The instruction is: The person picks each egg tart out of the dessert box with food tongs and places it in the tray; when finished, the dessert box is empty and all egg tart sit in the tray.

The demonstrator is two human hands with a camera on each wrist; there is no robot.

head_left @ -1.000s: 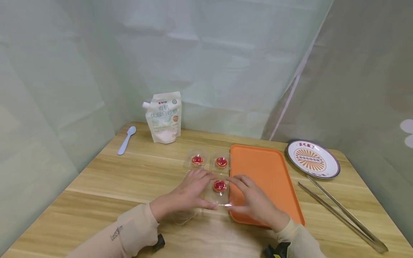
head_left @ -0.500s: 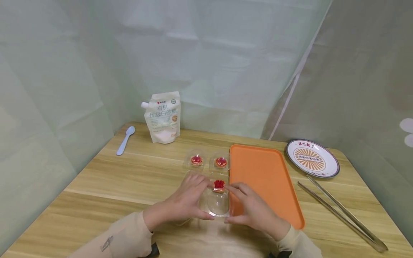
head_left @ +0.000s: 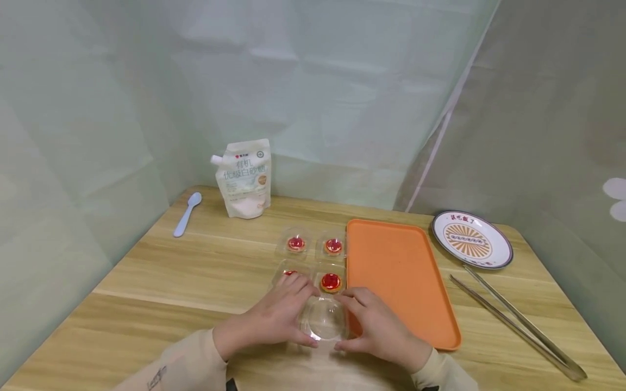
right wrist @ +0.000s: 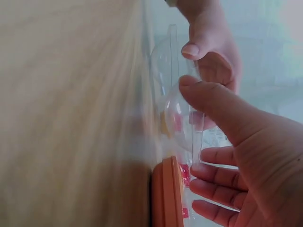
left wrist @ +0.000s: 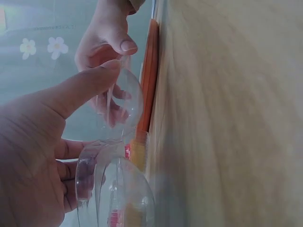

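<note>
Holding one clear plastic dome (head_left: 326, 320) between them, the two hands are working low over the front of the one table (head_left: 205, 282), nearest the person. Left hand (head_left: 281, 312): thumb and fingers are pinching the dome's left side. Right hand (head_left: 379, 331): thumb at the near edge, index finger at the far edge, gripping the opposite side. Whether the dome is touching the wood, cannot tell. Left wrist view is showing two domes side by side; whether they are joined, cannot tell. Four red-topped pieces (head_left: 331, 283) are sitting just beyond the dome in two rows of two, with clear plastic about them; the near-left one is hiding partly behind the left hand, and the near-right one is showing a golden rim. One orange tray (head_left: 396, 277) is lying just right of the pieces. One round plate (head_left: 468, 240), white with orange rays and a dark rim, is resting near the tray's far right corner. One pair of metal tongs (head_left: 513, 325), two long arms, is lying to the right of the tray. One pale blue spoon (head_left: 188, 215) is lying at far left. One white pouch (head_left: 245, 179) with one white cap is standing at the back, left of centre.
</note>
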